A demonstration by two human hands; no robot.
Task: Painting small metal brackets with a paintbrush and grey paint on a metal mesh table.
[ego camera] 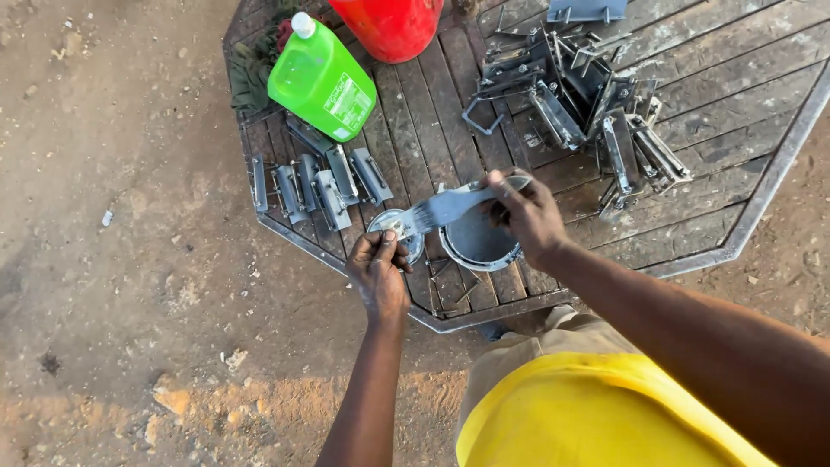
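1. Held in the right hand (529, 216) is a paintbrush (441, 209), its handle gripped by closed fingers above a round paint tin (478, 242).
2. Pinched between the fingertips of the left hand (379, 270) is a small metal part (399, 228), against which the grey bristles of the brush are laid.
3. Part of the small metal part is hidden by the bristles and the fingers, so its exact shape cannot be made out.
4. A round tin lid (391, 227) is seen beneath that part, half covered by the hand.
5. The brush is coated in grey paint from bristles to handle; the tin's inside is coated grey as well.
6. Both tin and lid are set near the front edge of an octagonal wooden table (735, 95) with a metal rim.
7. A row of grey painted brackets (318, 183) is laid out to the left, beside a green plastic jug (322, 79).
8. A tangled pile of metal brackets (588, 104) is heaped to the right; single pieces are hard to separate.
9. A red container (389, 26) is cut off by the top edge.
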